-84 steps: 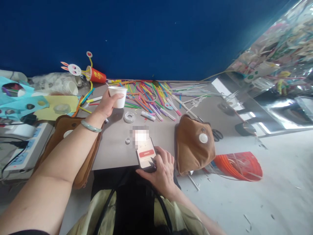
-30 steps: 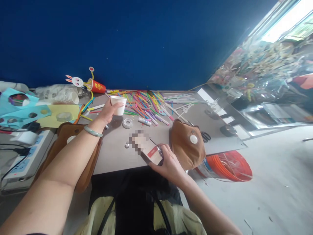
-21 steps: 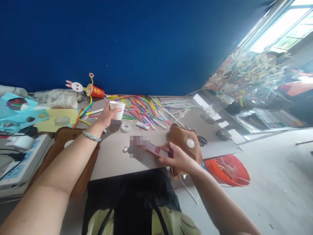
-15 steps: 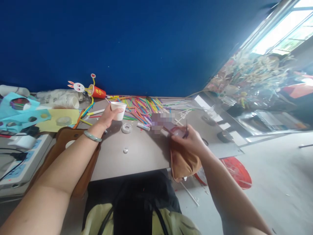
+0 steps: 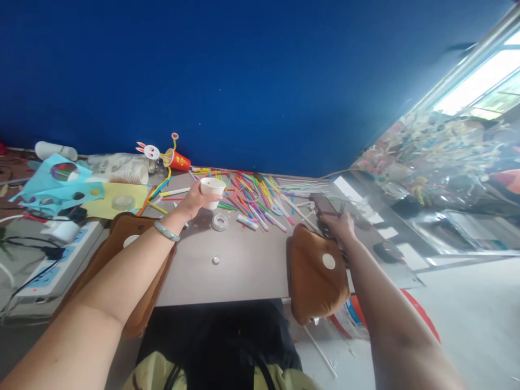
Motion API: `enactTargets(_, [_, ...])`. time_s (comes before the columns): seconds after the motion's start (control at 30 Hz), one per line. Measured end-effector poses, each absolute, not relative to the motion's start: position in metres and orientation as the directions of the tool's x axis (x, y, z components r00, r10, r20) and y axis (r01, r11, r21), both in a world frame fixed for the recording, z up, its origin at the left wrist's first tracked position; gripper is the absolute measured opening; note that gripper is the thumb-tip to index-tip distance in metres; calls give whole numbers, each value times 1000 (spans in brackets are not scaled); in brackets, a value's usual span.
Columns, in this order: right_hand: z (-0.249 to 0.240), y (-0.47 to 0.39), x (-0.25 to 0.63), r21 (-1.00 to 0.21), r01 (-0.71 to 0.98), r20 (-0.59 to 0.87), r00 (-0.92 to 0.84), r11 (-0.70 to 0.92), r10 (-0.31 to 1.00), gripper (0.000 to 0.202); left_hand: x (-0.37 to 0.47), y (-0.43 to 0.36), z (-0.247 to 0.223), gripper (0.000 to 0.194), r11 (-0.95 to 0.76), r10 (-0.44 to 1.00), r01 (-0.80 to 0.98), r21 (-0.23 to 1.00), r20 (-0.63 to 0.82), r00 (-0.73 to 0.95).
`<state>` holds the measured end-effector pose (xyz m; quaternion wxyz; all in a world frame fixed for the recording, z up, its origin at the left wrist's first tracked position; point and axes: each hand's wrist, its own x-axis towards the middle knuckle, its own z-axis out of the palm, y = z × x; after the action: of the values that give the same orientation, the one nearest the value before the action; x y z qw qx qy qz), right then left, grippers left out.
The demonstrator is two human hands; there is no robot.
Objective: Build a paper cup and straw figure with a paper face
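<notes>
My left hand (image 5: 192,202) is closed around a white paper cup (image 5: 212,187), held upright above the table with a small dark spot inside its rim. At the right, my right hand (image 5: 342,227) grips a dark, flat phone (image 5: 323,203), low over the table behind a brown cushion (image 5: 314,265); its far end is blurred out. A thin dark pointed tool (image 5: 342,208), perhaps scissors, sticks up from the same hand. Below the cup lie a roll of clear tape (image 5: 220,222) and a capped white tube (image 5: 247,222).
Colourful straws and sticks (image 5: 247,197) spread along the blue wall (image 5: 244,81). A red cup with a rabbit face (image 5: 179,160) lies back left, near stacked paper cups (image 5: 134,174). A power strip (image 5: 60,265) and another brown cushion (image 5: 134,233) are at the left.
My right hand has moved right and farther back with the phone, uncovering the brown cushion. My left hand still holds the cup; the view has shifted slightly.
</notes>
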<state>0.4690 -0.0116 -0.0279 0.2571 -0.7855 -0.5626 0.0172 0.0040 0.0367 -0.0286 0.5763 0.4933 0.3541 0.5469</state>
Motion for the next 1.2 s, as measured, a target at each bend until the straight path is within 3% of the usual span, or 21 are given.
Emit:
enactTargets(0.17, [-20, -6, 461, -294, 829, 91, 520, -476, 849, 41, 6, 37, -32, 62, -191, 967, -209, 959, 221, 127])
enactTargets(0.33, [11, 18, 419, -282, 869, 114, 451, -406, 885, 32, 6, 42, -41, 65, -288, 943, -84, 954, 298, 148])
enactTargets(0.53, [23, 40, 301, -529, 844, 102, 164, -86, 981, 23, 5, 48, -51, 68, -467, 878, 68, 881, 454, 150])
enactTargets(0.63, [10, 42, 245, -792, 598, 88, -92, 125, 992, 25, 4, 43, -47, 65, -597, 802, 183, 781, 574, 166])
enactTargets(0.77, [-19, 42, 209, -875, 418, 179, -187, 243, 966, 43, 4, 35, -40, 64, -721, 687, 316, 617, 694, 214])
enactTargets(0.83, [-32, 42, 207, -888, 374, 224, -160, 269, 961, 48, 5, 32, -40, 64, -719, 691, 295, 629, 691, 211])
enactTargets(1.0, [-42, 40, 215, -873, 394, 279, -78, 287, 957, 51, 5, 30, -44, 64, -542, 838, 160, 825, 515, 184])
enactTargets(1.1, [-36, 36, 215, -863, 403, 322, -22, 303, 946, 45, 3, 27, -43, 61, -504, 860, 245, 829, 456, 227])
enactTargets(1.2, [-30, 28, 212, -847, 392, 402, 26, 360, 915, 36, 3, 23, -39, 69, -532, 842, 267, 803, 472, 260])
